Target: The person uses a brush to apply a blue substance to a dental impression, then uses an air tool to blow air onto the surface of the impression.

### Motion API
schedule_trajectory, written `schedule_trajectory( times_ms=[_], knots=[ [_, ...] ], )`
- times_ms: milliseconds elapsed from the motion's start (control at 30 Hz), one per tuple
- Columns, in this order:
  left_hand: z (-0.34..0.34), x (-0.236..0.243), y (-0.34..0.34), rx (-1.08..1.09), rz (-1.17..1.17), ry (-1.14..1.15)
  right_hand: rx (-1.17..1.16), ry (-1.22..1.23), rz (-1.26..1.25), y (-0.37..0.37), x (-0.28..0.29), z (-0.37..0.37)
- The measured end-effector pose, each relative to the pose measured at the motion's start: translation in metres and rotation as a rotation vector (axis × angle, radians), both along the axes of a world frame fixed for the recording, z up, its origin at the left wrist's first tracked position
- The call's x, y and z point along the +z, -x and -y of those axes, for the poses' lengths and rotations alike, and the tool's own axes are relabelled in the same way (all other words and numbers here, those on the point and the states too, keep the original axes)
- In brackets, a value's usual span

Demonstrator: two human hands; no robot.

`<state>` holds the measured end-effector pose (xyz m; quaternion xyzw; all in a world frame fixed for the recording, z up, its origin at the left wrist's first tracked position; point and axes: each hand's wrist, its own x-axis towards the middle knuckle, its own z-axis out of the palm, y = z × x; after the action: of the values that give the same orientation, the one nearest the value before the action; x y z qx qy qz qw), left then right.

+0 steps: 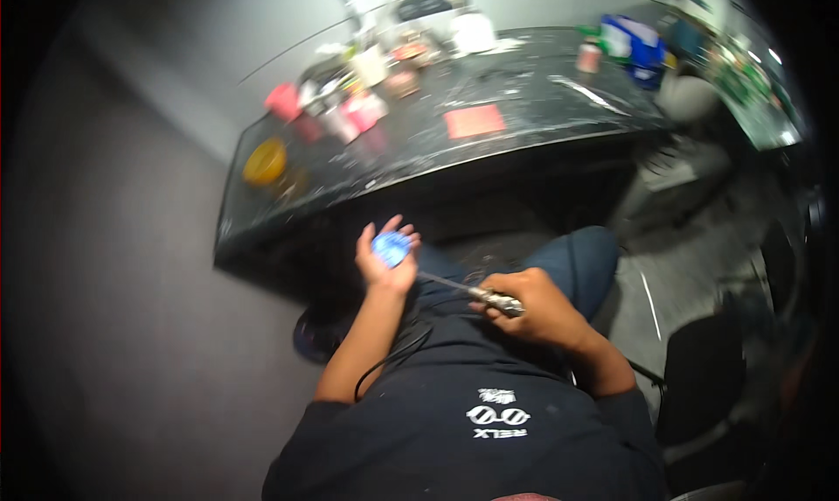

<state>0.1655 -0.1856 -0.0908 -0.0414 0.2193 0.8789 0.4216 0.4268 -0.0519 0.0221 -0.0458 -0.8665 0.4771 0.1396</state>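
Observation:
My left hand (pixel 392 276) is turned palm up over my lap, its fingers curled up around a small, shiny blue round thing (pixel 391 248) in the palm. What kind of thing it is I cannot make out. Closed round a patterned silvery handle, my right hand (pixel 544 309) holds a thin-shafted tool (pixel 500 301). The slim shaft points left and ends close to the heel of my left hand. Whether the tip touches the hand is too blurred to tell.
Ahead stands a dark, glossy table (pixel 419 143). On it are a yellow round container (pixel 265 162), a pink-orange sheet (pixel 474 121), a cluttered group of jars and cloths at the left, and a blue-and-white package (pixel 645 51). A dark chair (pixel 703 379) is at my right.

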Motion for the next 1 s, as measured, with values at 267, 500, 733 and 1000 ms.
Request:
schedule_trajectory(
  times_ms=[267,500,733,1000],
  knots=[
    [0.019,0.007,-0.009,0.046,-0.016,0.060,-0.074,0.026,-0.079,0.015,-0.004,0.019],
    [0.020,0.011,-0.010,0.047,-0.066,0.000,-0.186,-0.063,-0.092,0.007,0.002,0.008],
    [0.013,0.021,-0.022,0.043,-0.153,0.044,-0.101,-0.051,-0.083,0.010,-0.001,0.012],
    [0.013,0.020,-0.022,-0.047,-0.182,0.002,-0.111,-0.072,-0.072,0.011,0.000,0.012]
  ],
)
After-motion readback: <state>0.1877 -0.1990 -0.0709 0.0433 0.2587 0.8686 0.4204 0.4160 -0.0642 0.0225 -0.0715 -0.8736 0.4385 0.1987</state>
